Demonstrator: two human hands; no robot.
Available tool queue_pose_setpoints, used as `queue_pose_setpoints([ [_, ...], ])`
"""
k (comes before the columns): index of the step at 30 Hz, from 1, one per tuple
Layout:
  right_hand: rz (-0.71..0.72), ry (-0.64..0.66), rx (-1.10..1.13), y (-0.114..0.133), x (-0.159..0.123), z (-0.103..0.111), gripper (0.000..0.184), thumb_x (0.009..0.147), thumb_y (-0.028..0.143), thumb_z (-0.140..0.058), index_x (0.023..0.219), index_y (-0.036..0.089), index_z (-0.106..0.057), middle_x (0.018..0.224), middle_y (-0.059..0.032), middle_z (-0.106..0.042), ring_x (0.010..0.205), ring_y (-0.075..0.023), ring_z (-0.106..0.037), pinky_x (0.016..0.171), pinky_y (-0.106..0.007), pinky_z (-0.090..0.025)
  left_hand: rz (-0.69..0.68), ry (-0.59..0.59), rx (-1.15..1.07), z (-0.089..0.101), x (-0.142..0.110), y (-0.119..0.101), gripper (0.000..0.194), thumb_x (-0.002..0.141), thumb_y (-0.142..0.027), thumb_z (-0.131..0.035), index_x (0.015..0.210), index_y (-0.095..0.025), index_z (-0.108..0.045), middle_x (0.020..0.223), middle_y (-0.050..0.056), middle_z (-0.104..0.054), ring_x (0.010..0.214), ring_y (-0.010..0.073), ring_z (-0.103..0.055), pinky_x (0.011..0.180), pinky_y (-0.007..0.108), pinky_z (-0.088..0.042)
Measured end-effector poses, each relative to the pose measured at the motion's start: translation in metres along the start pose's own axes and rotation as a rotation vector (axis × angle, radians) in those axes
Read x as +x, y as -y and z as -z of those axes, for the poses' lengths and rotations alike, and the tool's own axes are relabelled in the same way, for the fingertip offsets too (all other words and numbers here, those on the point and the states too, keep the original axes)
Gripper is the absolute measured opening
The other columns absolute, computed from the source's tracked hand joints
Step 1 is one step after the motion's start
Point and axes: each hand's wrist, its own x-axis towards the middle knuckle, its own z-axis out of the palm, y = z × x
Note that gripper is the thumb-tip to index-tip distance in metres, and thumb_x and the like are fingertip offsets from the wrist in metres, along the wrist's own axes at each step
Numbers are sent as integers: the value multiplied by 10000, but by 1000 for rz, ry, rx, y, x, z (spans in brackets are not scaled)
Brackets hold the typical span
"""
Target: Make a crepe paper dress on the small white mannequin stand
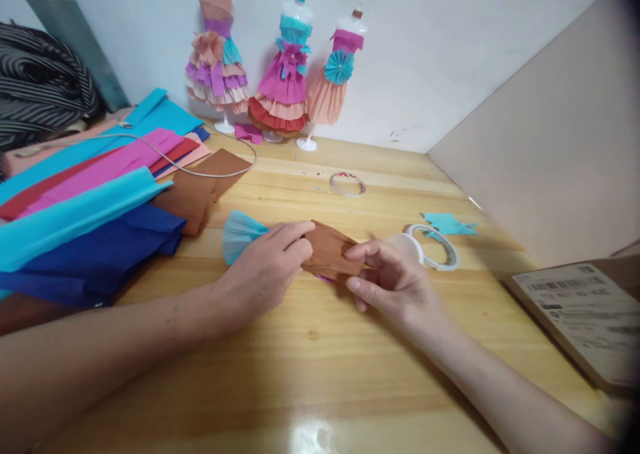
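A strip of brown crepe paper (330, 249) stretches between my two hands, just above or on the wooden table (313, 381). My left hand (267, 267) is closed over its left end, fingers curled down. From under that hand a gathered light-blue crepe fan (240, 235) sticks out to the left. At the strip's right end, my right hand (395, 284) has its thumb and index finger on either side of the paper's edge. A sliver of purple shows beneath the strip. Behind my right hand lie a white roll of tape (453, 261) and another white round thing, partly hidden.
Several coloured crepe sheets (100, 194) are piled at the left, a grey cord (200, 173) across them. Three paper-dressed bottle figures (280, 94) stand against the wall. A narrow tape ring (349, 185) and blue scraps (450, 223) lie farther back. A cardboard box (575, 321) sits right.
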Motion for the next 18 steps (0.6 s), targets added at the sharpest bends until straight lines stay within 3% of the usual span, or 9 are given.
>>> queue_pose_setpoints([
  [7,46,-56,-35,-7,1,2,209,741,347,-740,737,184,-609,603,33,-542,403,-66,-489,365,-194,-409,-25,15,23,-1,0,2,199,856,-32,-425,759,-149,-554,1205,141,-608,1080,205,-585,909,362,-518],
  [13,83,-55,-95,-15,-1,1,223,747,369,-731,875,203,-656,571,25,-556,447,-93,-498,408,-212,-396,23,39,-6,-1,-1,3,167,827,-29,-437,825,-145,-556,1247,145,-590,1137,217,-568,953,364,-504],
  [18,124,-73,-184,-10,0,-1,197,762,373,-710,798,189,-651,557,15,-557,462,-107,-509,434,-234,-419,32,45,-11,-1,-1,2,168,836,-33,-432,806,-144,-555,1245,149,-592,1127,211,-570,946,362,-505],
])
